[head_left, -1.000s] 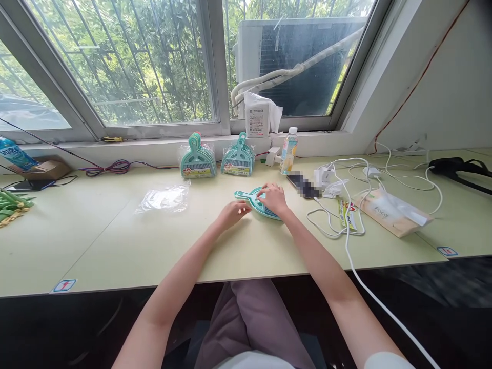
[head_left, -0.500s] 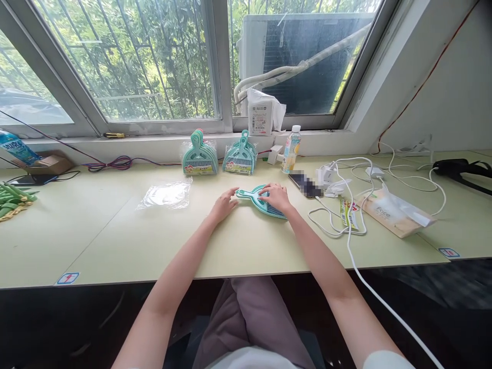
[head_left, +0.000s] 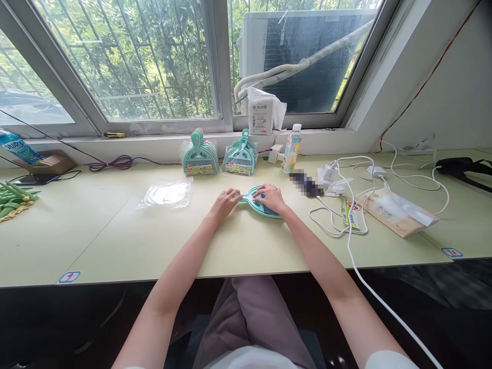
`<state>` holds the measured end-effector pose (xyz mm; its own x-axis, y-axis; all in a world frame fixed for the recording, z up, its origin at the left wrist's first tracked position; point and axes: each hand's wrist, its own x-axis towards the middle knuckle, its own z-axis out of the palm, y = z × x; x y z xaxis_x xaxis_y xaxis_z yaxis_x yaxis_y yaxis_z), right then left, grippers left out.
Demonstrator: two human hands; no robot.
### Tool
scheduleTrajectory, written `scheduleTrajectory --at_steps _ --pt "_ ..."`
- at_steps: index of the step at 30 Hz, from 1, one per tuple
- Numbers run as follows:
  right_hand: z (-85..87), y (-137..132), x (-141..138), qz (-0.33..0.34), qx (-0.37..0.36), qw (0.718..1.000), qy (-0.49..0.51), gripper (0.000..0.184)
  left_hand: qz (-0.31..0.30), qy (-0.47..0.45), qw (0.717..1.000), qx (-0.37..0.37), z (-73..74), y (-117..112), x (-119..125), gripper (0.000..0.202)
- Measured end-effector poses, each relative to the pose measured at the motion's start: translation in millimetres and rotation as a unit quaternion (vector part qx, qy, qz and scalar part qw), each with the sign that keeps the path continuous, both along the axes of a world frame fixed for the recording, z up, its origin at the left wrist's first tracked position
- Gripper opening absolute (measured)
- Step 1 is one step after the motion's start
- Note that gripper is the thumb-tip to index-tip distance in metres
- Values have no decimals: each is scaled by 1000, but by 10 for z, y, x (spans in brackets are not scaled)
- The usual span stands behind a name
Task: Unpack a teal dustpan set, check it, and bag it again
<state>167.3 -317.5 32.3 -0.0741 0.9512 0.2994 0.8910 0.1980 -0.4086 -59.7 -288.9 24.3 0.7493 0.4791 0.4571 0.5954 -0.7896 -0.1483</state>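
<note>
A teal dustpan-and-brush set (head_left: 264, 209) lies on the table in front of me, its handle toward the left and its dark bristles showing at the right. My left hand (head_left: 225, 203) is closed about the end of the handle, the fingertips partly covering it. Over the wide part rests my right hand (head_left: 272, 196), with bent fingers gripping the set and hiding part of it. Behind stand a left bagged stack of similar sets (head_left: 199, 156) and a right bagged stack (head_left: 240, 156), both with yellow labels. A clear plastic bag (head_left: 165, 193) lies flat to the left.
On the right are a drink bottle (head_left: 292, 148), a blurred phone (head_left: 306, 184), white cables (head_left: 330, 225), a yellow-green label (head_left: 350, 213) and a tissue pack (head_left: 397, 212). Green stalks (head_left: 15, 200) and a cardboard box (head_left: 54, 163) are at the left. The table edge (head_left: 253, 275) is near me.
My left hand has moved slightly right and closed on the handle's end. The set and my right hand have shifted a little to the left.
</note>
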Motion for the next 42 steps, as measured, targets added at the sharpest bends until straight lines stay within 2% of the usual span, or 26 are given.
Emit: scheduleTrajectory --at_steps 4,10,20,23,25,27,29,31,33,35,36,38,42 --pt "-2 6 -7 -4 -6 1000 -5 10 0 -17 1000 8 -1 -2 22 31" --pt "6 12 -28 -1 -9 1000 -12 11 5 1 1000 17 1 11 37 44" --pt "12 -20 -41 4 19 999 -50 11 19 -22 1000 0 -37 -6 30 43" --pt "18 -18 -43 4 39 999 -38 11 20 -60 998 3 -4 -45 27 41" --pt "51 -24 -56 -3 56 998 -5 12 38 -142 989 -9 46 -89 50 39" --pt "103 -42 -87 -28 89 994 47 15 62 -269 960 -48 99 -143 108 37" --pt "160 -71 -138 -71 133 983 106 20 59 -392 905 -155 131 -196 195 48" --pt "204 -102 -198 -108 161 969 152 25 5 -446 827 -342 134 -241 291 59" --pt "221 -126 -248 -117 163 965 170 27 -63 -436 733 -517 117 -275 370 60" --pt "208 -133 -277 -108 151 970 159 27 -97 -420 665 -610 102 -300 412 61" --pt "193 -131 -283 -101 144 973 147 26 -99 -420 647 -628 101 -311 421 61" --pt "147 -119 -291 -93 132 979 122 25 -88 -426 634 -639 108 -329 421 61" --pt "61 -82 -325 -59 95 986 121 24 -63 -458 638 -616 122 -340 413 59"
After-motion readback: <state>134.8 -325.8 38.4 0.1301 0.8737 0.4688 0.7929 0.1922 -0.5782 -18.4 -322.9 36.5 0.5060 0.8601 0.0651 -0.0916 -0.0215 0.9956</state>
